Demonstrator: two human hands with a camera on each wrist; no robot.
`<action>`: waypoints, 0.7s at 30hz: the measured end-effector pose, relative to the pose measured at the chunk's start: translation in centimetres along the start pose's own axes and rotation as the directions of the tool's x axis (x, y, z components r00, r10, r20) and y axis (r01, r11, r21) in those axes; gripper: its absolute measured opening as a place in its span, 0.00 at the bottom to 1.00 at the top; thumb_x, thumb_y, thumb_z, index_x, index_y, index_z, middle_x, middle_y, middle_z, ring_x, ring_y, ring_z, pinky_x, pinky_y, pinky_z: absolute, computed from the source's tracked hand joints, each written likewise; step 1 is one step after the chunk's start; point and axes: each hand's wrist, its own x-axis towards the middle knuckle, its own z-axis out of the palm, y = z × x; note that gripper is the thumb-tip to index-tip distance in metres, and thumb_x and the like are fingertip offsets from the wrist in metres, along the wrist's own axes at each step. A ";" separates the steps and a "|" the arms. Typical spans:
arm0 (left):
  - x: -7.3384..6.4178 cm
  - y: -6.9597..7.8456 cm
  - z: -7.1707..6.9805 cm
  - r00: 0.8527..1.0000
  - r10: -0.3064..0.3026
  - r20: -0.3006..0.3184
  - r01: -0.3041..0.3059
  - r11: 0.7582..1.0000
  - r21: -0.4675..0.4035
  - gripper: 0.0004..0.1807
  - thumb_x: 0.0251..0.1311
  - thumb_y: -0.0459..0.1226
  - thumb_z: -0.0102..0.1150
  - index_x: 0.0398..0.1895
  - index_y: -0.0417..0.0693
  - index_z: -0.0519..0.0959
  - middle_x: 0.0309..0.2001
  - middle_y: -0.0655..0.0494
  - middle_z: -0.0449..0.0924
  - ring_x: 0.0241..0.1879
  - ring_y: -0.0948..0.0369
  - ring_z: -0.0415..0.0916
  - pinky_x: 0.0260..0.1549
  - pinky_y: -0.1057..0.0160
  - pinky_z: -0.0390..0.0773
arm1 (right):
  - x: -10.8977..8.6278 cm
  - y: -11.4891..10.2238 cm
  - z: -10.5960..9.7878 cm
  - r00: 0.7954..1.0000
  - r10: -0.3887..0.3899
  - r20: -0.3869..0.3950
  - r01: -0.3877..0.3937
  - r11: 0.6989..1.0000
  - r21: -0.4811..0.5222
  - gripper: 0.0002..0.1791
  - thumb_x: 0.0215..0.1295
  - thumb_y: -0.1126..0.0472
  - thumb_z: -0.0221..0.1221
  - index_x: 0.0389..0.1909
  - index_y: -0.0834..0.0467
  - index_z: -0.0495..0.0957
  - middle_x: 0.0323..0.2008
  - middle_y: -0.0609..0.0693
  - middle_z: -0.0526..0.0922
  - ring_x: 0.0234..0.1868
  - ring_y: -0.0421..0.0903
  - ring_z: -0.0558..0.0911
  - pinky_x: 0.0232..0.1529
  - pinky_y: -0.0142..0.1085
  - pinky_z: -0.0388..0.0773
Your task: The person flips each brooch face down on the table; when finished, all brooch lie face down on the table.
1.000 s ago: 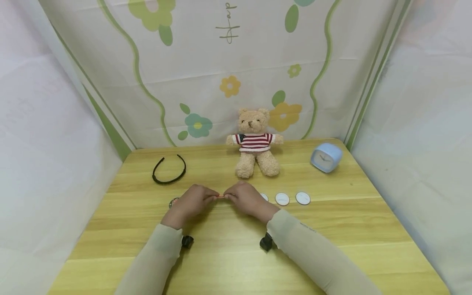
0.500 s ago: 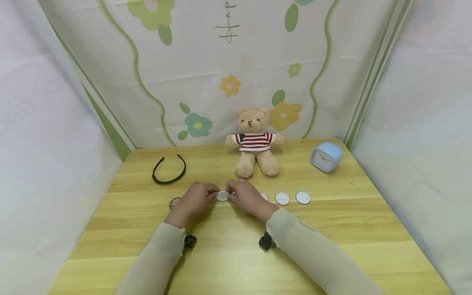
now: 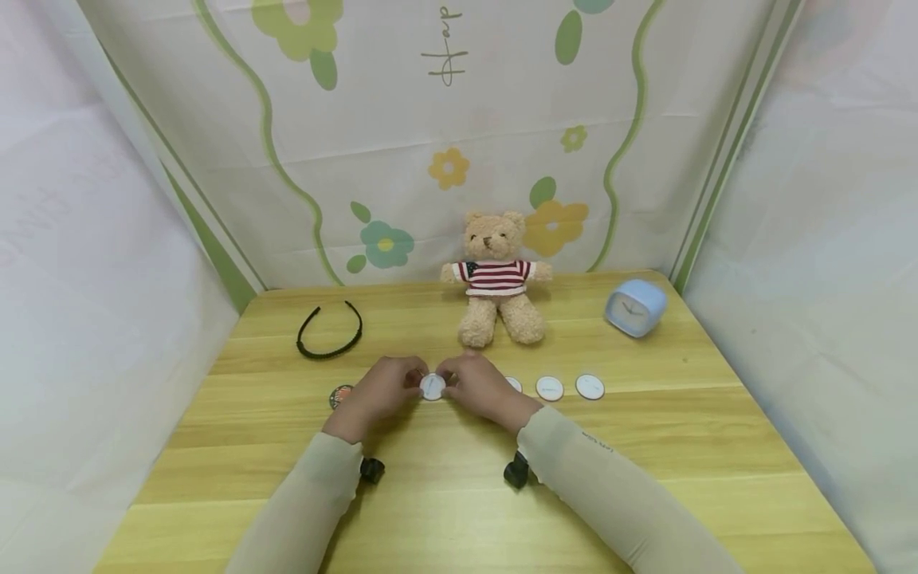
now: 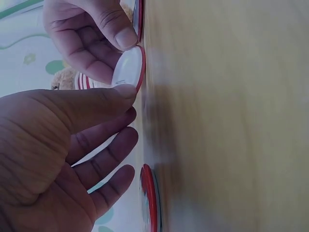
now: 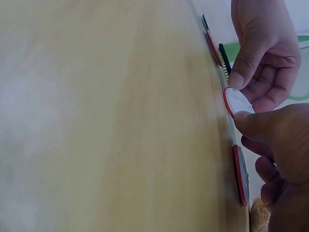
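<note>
A white fabric backdrop (image 3: 502,104) printed with green, yellow and blue flowers rises behind everything, and plain whitish sheets (image 3: 810,263) line both sides. Below it spreads the desk (image 3: 445,510), topped in yellow wood grain. Two beige sleeves (image 3: 602,486) reach in from the near edge. At the back sits a teddy bear (image 3: 496,279), legs forward, wearing a red-and-white striped top (one shoulder is dark). In front of the bear and a little to its left, the left hand (image 3: 383,391) and the right hand (image 3: 479,385) come together, each pinching the same badge between thumb and fingers from opposite sides. A black headband (image 3: 328,355) lies toward the back left of the desk, its open ends pointing away. A pale blue clock (image 3: 637,307) stands near the back right corner, dial toward the near edge. A small black device (image 3: 516,472) shows beneath each wrist.

Smallest are the round pieces. The held badge (image 3: 433,387) is between the two hands, tilted, its white back showing and its rim red; whether that rim touches the desk I cannot tell. Beyond the right hand, three white-backed badges (image 3: 550,388) lie in a row, the nearest partly covered by that hand. Beside the left wrist, a dark badge with an orange-red pattern (image 3: 340,395) lies partly hidden.
</note>
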 end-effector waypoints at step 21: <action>0.0 0.3 0.0 1.000 -0.001 0.020 -0.001 0.996 0.091 0.12 0.67 0.33 0.75 0.52 0.51 0.93 0.53 0.55 0.92 0.59 0.53 0.87 0.64 0.47 0.84 | 0.0 0.2 0.1 0.995 -0.087 0.054 0.094 0.984 -0.149 0.17 0.75 0.56 0.70 0.61 0.54 0.89 0.55 0.48 0.92 0.57 0.48 0.86 0.63 0.44 0.80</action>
